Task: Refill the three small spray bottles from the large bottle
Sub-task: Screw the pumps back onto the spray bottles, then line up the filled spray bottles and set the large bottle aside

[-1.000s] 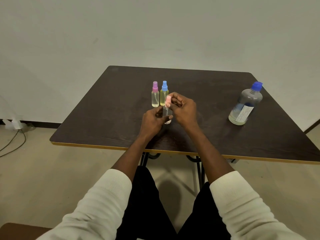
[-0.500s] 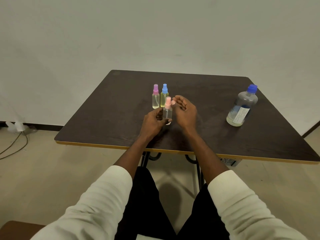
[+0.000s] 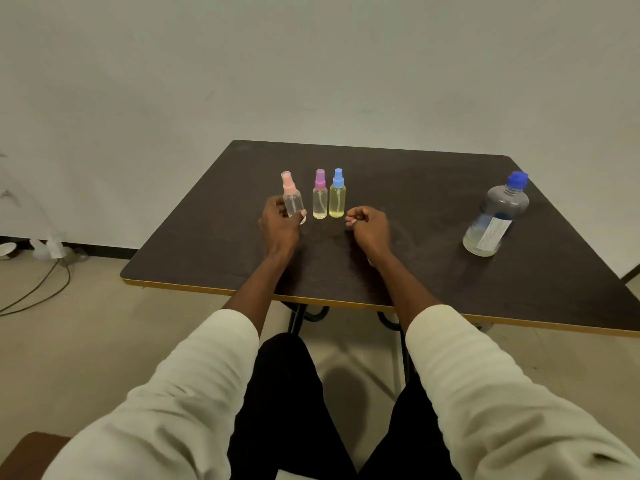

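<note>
My left hand [image 3: 278, 223] grips a small clear spray bottle with a pale pink top [image 3: 292, 195], held upright just left of the other two. The purple-topped spray bottle [image 3: 319, 199] and the blue-topped spray bottle [image 3: 337, 197] stand side by side on the dark table [image 3: 415, 202], both with yellowish liquid. My right hand [image 3: 367, 225] rests on the table right of them, fingers loosely curled and holding nothing. The large clear bottle with a blue cap [image 3: 497, 216] stands at the far right, with a little liquid at its bottom.
The table's front edge [image 3: 242, 291] has a yellow trim and lies close to my knees. Cables and a white object [image 3: 48, 251] lie on the floor at the left by the wall.
My left hand has carried the pink-topped bottle leftwards, to the left of the other two. My right hand has let go of its top and drawn back to the right.
</note>
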{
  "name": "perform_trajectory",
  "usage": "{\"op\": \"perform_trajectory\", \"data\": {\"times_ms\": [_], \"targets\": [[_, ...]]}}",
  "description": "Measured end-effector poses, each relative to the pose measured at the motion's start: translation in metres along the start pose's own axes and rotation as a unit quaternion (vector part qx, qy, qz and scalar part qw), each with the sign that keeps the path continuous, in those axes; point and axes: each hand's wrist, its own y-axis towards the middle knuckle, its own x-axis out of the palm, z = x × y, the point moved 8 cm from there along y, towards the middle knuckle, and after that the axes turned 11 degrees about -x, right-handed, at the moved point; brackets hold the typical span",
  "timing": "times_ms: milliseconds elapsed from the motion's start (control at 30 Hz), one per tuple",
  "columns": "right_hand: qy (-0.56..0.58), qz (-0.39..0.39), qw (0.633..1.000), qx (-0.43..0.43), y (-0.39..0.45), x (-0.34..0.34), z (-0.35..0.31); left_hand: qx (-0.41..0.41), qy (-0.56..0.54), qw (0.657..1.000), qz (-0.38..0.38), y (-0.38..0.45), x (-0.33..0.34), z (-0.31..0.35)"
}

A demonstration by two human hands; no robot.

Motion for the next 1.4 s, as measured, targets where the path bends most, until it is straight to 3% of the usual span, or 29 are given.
{"op": "perform_trajectory", "data": {"times_ms": [833, 967, 1100, 1267, 1400], "targets": [[-0.067, -0.016, 0.995, -0.073, 0.000, 0.006, -0.002, 0.016, 0.089, 0.994, -0.065, 0.025, 0.025, -0.009], [-0.067, -0.015, 0.995, -0.071, -0.002, 0.005, -0.003, 0.072, 0.080, 0.994, 0.031, 0.012, 0.008, 0.000], [-0.076, -0.015, 0.994, -0.082, -0.004, 0.003, -0.011, 0.144, 0.140, 0.980, -0.005, -0.011, 0.016, 0.009], [-0.104, 0.020, 0.986, -0.130, -0.018, -0.014, -0.021, 0.157, 0.143, 0.976, -0.056, -0.043, 0.043, 0.013], [-0.147, 0.113, 0.965, -0.187, -0.035, -0.063, -0.025, 0.150, 0.133, 0.976, -0.089, -0.063, 0.080, 0.017]]}}
